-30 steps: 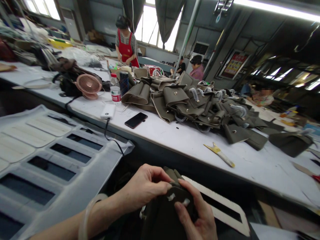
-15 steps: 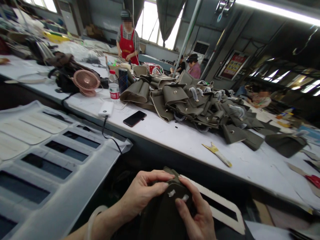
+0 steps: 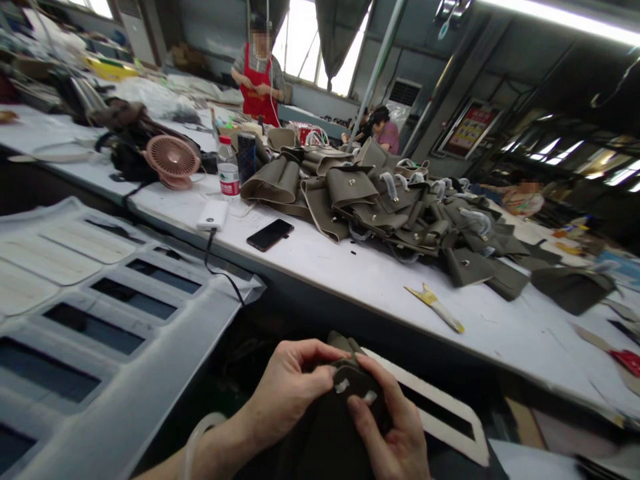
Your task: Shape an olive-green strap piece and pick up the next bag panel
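Hands pinch dark olive bag piece (image 3: 325, 427) at 6 o'clock: left hand (image 3: 287, 390) clamps its top edge; right hand (image 3: 390, 433) thumb presses the front, steadying it below the table (image 3: 350, 273).

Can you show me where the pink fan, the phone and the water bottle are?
Fan (image 3: 173, 161): head view, middle of its grille.
Phone (image 3: 270, 235): head view, middle of its screen.
Bottle (image 3: 229, 176): head view, its label.

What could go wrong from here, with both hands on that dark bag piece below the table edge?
1. The left hand and right hand pinch the dark bag piece off the table; a loose grip might drop it.
2. The charging cable hangs over the edge nearby; a snag may pull the power bank off.
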`<state>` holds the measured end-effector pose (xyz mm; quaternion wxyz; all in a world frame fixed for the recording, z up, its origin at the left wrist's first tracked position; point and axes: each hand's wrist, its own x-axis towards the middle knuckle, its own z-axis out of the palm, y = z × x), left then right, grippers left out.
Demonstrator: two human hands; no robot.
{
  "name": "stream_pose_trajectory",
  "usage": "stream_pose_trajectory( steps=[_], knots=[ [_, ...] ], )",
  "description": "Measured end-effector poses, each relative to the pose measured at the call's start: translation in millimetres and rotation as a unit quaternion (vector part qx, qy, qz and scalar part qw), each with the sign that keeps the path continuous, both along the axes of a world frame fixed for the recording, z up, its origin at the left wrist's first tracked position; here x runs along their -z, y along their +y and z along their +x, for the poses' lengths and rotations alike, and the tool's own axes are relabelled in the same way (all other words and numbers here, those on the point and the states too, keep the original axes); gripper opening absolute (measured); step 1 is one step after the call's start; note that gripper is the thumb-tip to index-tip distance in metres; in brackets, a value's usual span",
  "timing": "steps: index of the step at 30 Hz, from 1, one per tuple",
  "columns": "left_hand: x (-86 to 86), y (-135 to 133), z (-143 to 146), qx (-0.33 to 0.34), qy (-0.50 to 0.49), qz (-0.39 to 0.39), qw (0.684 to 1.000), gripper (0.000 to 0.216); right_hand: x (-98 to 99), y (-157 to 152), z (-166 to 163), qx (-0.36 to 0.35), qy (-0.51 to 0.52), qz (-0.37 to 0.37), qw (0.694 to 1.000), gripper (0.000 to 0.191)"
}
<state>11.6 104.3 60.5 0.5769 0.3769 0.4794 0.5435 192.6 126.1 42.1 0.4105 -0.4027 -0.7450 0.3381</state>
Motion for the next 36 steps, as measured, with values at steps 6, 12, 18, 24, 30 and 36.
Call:
stream_pose_trajectory(
  steps=[6,12,18,24,30,36],
  knots=[
    [10.8,6,-1,-0.012,-0.016,0.043,0.999,0.023,-3.3,8,3,-0.05,-0.024,0.021,0.998,0.043],
    [32.1,30,-4,0.122,-0.131,0.037,0.983,0.054,6.6,9,5,-0.047,-0.048,-0.004,0.998,0.038],
    [45.6,31,0,0.132,-0.146,0.056,0.979,0.064,-3.4,7,-6,0.035,-0.059,0.149,0.987,0.025],
    [39.8,28,-2,0.115,-0.065,0.1,0.986,0.066,-11.6,4,-13,0.001,-0.045,0.247,0.968,0.026],
    [35.6,25,0,0.106,-0.025,0.113,0.988,0.065,-7.5,-1,-11,-0.033,-0.041,0.293,0.955,0.029],
    [35.6,25,3,0.106,0.003,0.127,0.986,0.065,-9.2,-10,-9,-0.08,-0.046,0.32,0.943,0.029]
  ],
)
